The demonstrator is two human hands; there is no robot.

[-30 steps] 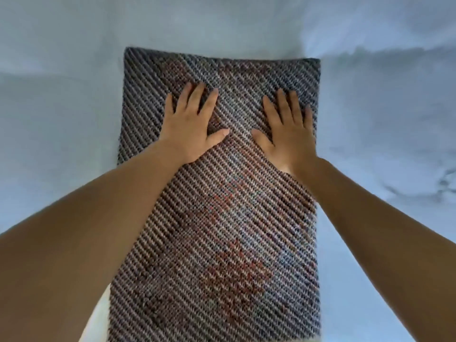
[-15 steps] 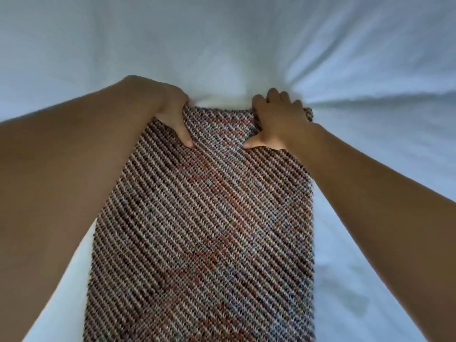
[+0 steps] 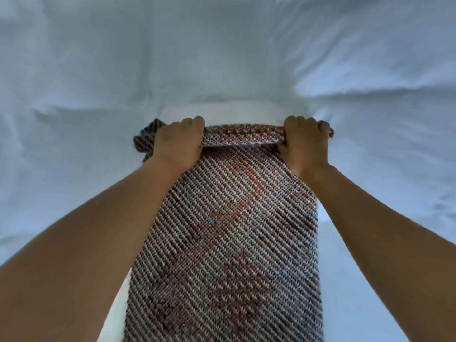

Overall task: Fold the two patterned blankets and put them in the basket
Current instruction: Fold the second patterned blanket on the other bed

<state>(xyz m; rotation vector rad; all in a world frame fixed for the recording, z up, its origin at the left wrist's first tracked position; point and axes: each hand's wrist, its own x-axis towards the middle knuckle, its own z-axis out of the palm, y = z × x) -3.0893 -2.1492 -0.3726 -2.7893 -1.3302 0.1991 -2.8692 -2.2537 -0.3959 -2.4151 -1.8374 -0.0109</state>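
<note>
A patterned blanket, woven in grey, white and reddish diagonal stripes, lies as a long folded strip on the white bed, running from the bottom of the view up to the middle. My left hand grips its far edge near the left corner, fingers curled over the cloth. My right hand grips the same edge near the right corner. Between the hands the far edge is lifted and rolled slightly toward me. A second blanket and a basket are not in view.
A white bed sheet with soft wrinkles surrounds the blanket on the left, the right and beyond its far edge.
Both hands went from lying flat on the blanket to its far edge, curled around it, spread apart toward the corners and lifted the edge.
</note>
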